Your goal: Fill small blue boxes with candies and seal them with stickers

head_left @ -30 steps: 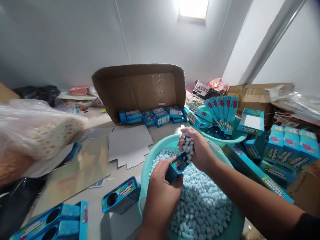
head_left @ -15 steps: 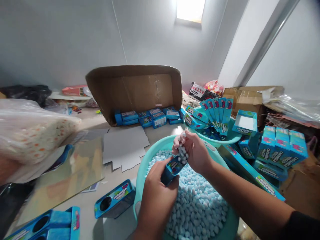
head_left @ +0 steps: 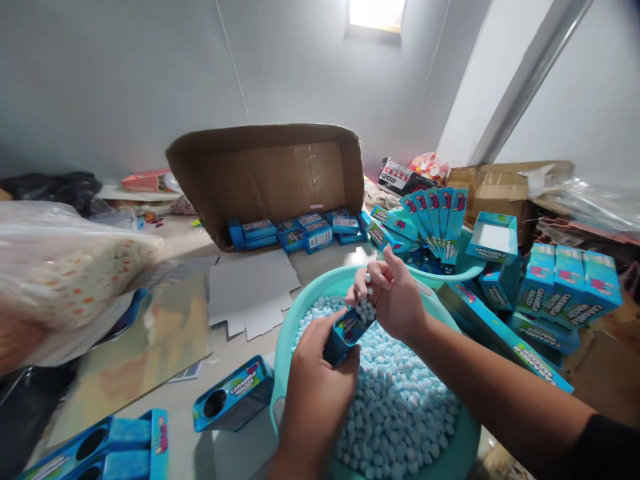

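Observation:
My left hand (head_left: pixel 320 383) is wrapped round a small blue candy box (head_left: pixel 346 333), tilted above a teal basin (head_left: pixel 287 340). Pale blue candies (head_left: pixel 400 393) fill much of that basin. Against the box's upper end is my right hand (head_left: pixel 387 293), its fingers curled round a few candies (head_left: pixel 366 311). They are bunched at the box's opening, which they and my fingers partly hide. To the left of the basin, a blue box with a round hole (head_left: pixel 233 393) lies on the table.
An open cardboard carton (head_left: pixel 265 180) with several small blue boxes (head_left: pixel 317 237) stands behind. A second teal basin (head_left: pixel 470 270) holds blue packs. Blue display boxes (head_left: pixel 570 287) are stacked right. Flat grey card (head_left: pixel 253 287) and a plastic bag (head_left: pixel 65 267) lie left.
My right hand has tipped lower towards the box, its thumb now raised, and fewer candies show in its palm. The left hand still holds the box; the view has shifted slightly.

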Demonstrator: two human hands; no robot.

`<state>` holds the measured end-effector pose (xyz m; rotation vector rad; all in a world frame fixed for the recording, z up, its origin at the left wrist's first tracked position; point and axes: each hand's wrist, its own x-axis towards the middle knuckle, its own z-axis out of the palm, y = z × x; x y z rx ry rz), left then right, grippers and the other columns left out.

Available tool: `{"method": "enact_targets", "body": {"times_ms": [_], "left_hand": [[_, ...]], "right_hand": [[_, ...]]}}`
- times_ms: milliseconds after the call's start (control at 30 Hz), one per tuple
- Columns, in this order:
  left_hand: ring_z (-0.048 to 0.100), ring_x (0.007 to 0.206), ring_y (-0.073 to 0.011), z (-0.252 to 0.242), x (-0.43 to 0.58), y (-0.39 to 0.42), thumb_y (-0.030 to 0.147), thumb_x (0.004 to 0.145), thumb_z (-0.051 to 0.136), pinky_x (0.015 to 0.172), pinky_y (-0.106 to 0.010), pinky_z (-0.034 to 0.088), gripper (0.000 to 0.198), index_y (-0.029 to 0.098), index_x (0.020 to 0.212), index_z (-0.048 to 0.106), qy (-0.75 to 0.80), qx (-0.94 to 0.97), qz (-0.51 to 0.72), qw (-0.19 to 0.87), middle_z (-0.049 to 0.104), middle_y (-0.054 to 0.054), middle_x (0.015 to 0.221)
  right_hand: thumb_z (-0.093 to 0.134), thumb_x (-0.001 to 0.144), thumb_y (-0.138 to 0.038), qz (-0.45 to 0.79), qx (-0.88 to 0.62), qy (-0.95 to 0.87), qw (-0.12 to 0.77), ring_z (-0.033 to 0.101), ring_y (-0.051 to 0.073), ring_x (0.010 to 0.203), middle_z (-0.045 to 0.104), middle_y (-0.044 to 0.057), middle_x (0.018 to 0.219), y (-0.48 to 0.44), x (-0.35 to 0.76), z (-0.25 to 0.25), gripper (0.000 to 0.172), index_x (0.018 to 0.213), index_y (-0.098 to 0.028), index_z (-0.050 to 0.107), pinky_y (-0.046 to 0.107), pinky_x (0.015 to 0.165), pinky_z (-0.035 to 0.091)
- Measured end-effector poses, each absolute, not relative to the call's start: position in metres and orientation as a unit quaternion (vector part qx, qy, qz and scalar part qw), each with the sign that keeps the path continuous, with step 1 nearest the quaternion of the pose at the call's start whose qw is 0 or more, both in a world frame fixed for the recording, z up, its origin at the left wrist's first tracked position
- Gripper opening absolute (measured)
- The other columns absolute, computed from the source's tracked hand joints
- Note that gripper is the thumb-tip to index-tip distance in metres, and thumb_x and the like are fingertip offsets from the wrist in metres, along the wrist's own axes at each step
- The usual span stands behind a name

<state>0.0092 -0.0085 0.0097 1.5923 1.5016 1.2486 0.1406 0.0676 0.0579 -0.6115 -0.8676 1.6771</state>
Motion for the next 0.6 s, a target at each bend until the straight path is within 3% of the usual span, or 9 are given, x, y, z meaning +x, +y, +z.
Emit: {"method": "enact_targets", "body": {"times_ms": [200, 600], "left_hand": [[0.062, 0.107, -0.0227, 0.0113, 0.0099, -0.0093, 0.013, 0.074, 0.064, 0.095, -0.040, 0.048, 0.044, 0.031, 0.114, 0.066, 0.568, 0.602, 0.470, 0.307, 0.068, -0.001, 0.112], [0.062, 0.100, -0.0218, 0.0137, 0.0104, -0.0098, 0.014, 0.074, 0.064, 0.089, -0.037, 0.049, 0.036, 0.029, 0.106, 0.067, 0.587, 0.606, 0.450, 0.292, 0.068, 0.000, 0.104]], "right_hand": [[0.056, 0.083, -0.070, 0.697, -0.246, -0.386, 0.551, 0.059, 0.019, 0.056, 0.055, 0.002, 0.051, 0.0662, 0.1382, 0.0573, 0.068, 0.044, -0.020, 0.033, 0.035, 0.066, 0.053], [0.057, 0.084, -0.070, 0.684, -0.212, -0.427, 0.553, 0.065, 0.019, 0.067, 0.065, 0.004, 0.067, 0.0679, 0.1373, 0.0518, 0.058, 0.058, -0.019, 0.053, 0.035, 0.075, 0.056]]}}
